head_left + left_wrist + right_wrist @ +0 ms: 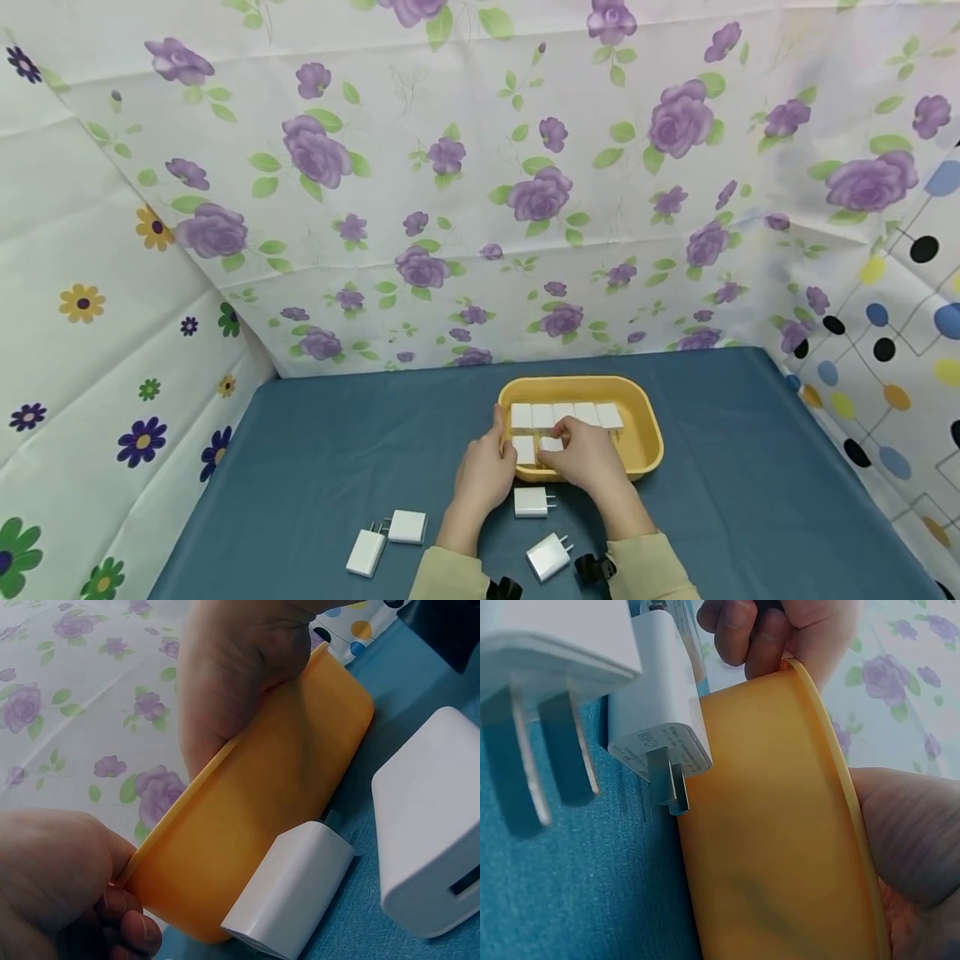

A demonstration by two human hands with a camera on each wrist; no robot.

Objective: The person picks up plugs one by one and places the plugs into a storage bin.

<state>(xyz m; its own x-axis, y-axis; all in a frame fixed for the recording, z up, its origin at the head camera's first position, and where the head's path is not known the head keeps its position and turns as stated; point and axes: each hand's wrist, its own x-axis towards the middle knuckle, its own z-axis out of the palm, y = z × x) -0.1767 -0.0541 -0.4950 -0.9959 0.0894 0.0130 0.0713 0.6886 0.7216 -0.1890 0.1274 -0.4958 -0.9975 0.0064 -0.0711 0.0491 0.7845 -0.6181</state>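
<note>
From the head camera I see the yellow tray (639,437) near the far edge of the blue-covered table (322,467). Inside it, five white chargers (564,416) make a row along the far side, and one more charger (522,451) sits at the near left corner. Beside that, the right hand (592,457) pinches a white charger (552,445) between thumb and fingers, within the tray. The left hand (482,473) grips the tray's left rim. Four loose chargers lie on the table: one (529,502) just in front of the tray with its prongs to the right, one (547,557) closer to the person, and a pair (407,527) (366,553) further left, their prongs near each other. A purple-flowered cloth (450,217) hangs behind.

My left wrist feed shows the left hand at the lower left, its thumb going over the rim and its other fingers bent against the outside wall. The right hand reaches over the rim from above; what its fingertips do is hidden by the wall. Two of the loose chargers lie outside, the larger-looking one with a dark slot in its end.

On the right wrist feed, the same two show their metal prongs. I have the left hand holding the rim at the top and the right hand at the lower right, its grasp out of sight there.
</note>
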